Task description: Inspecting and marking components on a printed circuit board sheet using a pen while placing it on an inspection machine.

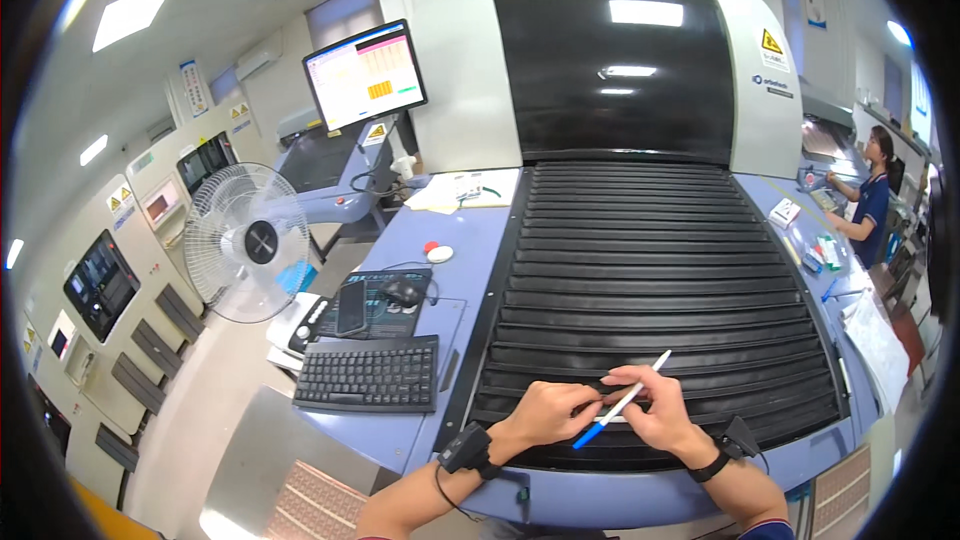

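In my right hand (660, 412) a slim white pen (650, 373) with a blue end rests slantwise, its blue end pointing down toward me. My left hand (553, 412) is closed beside it, fingertips bent together and meeting the right fingers. What the left fingers pinch, if anything, is hidden. A thin white strip shows between the hands, too small to name. Both hands are over the near end of a black ribbed machine bed (650, 280). Each wrist wears a black strapped device.
A large white machine with a dark hood (615, 70) stands behind the bed. Left are a keyboard (367, 374), a mouse (404, 290), a phone (351, 308), a monitor (365, 75) and a fan (250, 240). A co-worker (872, 200) is at the right; papers (875, 345) lie on the right ledge.
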`<act>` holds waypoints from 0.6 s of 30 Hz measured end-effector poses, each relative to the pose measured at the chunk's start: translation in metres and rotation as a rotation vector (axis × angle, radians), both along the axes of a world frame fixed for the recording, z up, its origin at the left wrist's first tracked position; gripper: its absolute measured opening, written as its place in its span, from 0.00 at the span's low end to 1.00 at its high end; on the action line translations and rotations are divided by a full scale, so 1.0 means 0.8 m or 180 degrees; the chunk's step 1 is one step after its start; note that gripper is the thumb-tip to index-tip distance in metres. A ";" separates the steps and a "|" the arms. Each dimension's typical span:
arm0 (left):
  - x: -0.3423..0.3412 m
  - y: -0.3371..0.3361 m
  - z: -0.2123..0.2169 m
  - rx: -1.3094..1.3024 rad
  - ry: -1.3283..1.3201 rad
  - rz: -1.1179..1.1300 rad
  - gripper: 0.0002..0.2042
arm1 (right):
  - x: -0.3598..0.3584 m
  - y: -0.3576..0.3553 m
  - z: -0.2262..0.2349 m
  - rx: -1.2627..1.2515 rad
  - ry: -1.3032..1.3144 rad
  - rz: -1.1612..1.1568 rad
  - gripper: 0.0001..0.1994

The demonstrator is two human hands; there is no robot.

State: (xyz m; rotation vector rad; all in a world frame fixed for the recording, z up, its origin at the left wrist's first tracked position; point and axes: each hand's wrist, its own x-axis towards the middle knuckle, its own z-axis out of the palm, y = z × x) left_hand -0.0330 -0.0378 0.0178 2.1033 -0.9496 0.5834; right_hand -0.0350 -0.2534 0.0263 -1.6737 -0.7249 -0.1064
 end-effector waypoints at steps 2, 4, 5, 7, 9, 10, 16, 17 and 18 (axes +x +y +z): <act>0.001 0.002 -0.006 0.0031 0.0027 -0.0011 0.04 | -0.002 0.001 0.001 -0.0063 -0.0003 0.0032 0.24; 0.001 0.002 -0.006 0.0068 0.0010 -0.0030 0.04 | -0.003 0.001 0.000 -0.0038 0.0028 0.0030 0.24; -0.002 0.002 -0.004 0.0073 0.0056 0.0005 0.04 | -0.004 0.002 0.001 -0.0035 0.0025 0.0014 0.24; -0.002 0.000 -0.003 0.0082 0.0119 -0.0017 0.04 | -0.006 -0.002 0.003 -0.0046 -0.0039 0.0010 0.24; 0.001 -0.005 -0.004 0.0046 0.0035 -0.0036 0.04 | -0.005 -0.005 0.001 -0.0075 0.0019 0.0005 0.24; 0.002 -0.006 -0.003 0.0093 0.0111 -0.0016 0.04 | -0.002 -0.006 -0.002 -0.0036 0.0049 0.0040 0.24; 0.004 -0.001 -0.002 0.0013 0.0036 0.0023 0.04 | -0.002 -0.002 0.003 -0.0131 0.0054 0.0105 0.25; 0.005 -0.001 0.000 -0.0010 0.0039 0.0046 0.03 | -0.002 -0.001 0.003 -0.0159 0.0002 0.0093 0.25; 0.006 -0.004 -0.001 0.0005 0.0027 0.0043 0.03 | -0.002 -0.003 0.003 -0.0164 0.0021 0.0074 0.24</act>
